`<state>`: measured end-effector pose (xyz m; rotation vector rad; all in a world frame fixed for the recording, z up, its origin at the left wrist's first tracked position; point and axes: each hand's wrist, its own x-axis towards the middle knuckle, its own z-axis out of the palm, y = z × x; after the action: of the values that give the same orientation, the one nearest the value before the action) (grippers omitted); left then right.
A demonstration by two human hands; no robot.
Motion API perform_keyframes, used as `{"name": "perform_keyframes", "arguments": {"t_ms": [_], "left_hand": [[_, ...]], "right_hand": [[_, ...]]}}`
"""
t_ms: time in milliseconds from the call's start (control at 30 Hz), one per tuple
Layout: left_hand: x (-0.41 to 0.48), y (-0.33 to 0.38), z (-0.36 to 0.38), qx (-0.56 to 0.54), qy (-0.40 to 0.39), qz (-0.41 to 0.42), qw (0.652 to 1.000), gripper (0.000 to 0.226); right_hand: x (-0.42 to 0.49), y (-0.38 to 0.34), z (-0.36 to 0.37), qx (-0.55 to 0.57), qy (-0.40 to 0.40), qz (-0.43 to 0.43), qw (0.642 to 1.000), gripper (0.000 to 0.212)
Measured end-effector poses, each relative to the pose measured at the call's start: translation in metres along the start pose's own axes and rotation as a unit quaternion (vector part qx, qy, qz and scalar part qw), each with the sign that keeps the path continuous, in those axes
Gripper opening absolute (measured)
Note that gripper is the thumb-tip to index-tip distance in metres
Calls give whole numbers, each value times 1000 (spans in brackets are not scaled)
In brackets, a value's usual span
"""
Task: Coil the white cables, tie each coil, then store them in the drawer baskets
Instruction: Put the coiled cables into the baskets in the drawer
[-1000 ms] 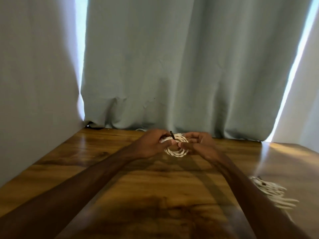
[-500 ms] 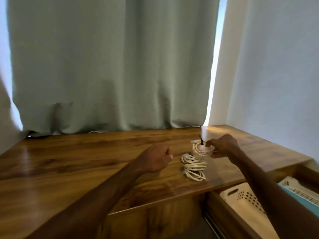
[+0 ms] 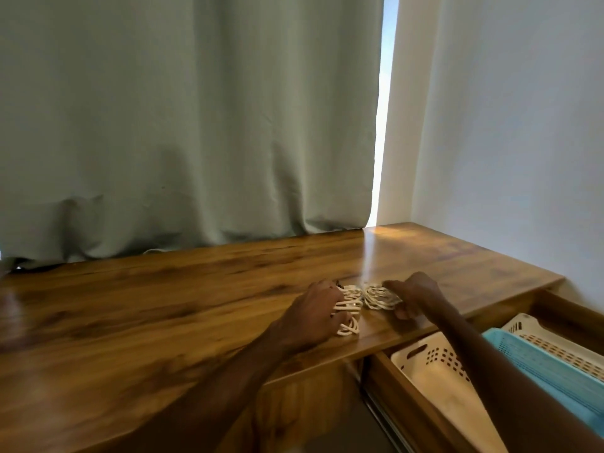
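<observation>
— While both coils lie on the desktop [image 3: 196,305] just beyond the cream basket [image 3: 434,371], how do I move them?
— Lift each whole bundle (loose loops probably spring apart) and lower it straight in.
— And the hands?
— The left hand [image 3: 313,310] curls over the left coil [image 3: 349,308]; the right hand [image 3: 416,295] grips the right coil [image 3: 380,297], nearest that basket.

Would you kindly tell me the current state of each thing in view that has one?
Left cable coil: on the table, gripped by the left hand.
Right cable coil: on the table, held by the right hand.
Drawer: pulled open.
White basket: inside the drawer.
Blue basket: inside the drawer, beside the white one.
Curtain: drawn, gap at its right edge.
</observation>
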<state>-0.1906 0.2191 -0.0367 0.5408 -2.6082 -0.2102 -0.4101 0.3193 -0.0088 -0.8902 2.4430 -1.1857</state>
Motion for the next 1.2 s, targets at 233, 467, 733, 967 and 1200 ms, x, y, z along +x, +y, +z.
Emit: {"name": "perform_keyframes", "arguments": {"t_ms": [233,467,733,967,1200], "left_hand": [[-12,-58,-30,-9,-43,-29,999,30],[-42,-53,-27,-34,66,-28,997,35],[-54,6,-13,13,167,57,984,23],[-49,26,1,61,108,73,990,15],[-38,46,10,30,7,53,998,20]], "right_hand": [[-6,-5,20,-46,-20,-46,998,53],[-27,15,3,-125,100,-160,974,29],[-62,16,-3,-126,56,-326,935,35],[-48,8,35,-277,38,-296,913,50],[-78,25,-10,-221,68,-294,927,47]]}}
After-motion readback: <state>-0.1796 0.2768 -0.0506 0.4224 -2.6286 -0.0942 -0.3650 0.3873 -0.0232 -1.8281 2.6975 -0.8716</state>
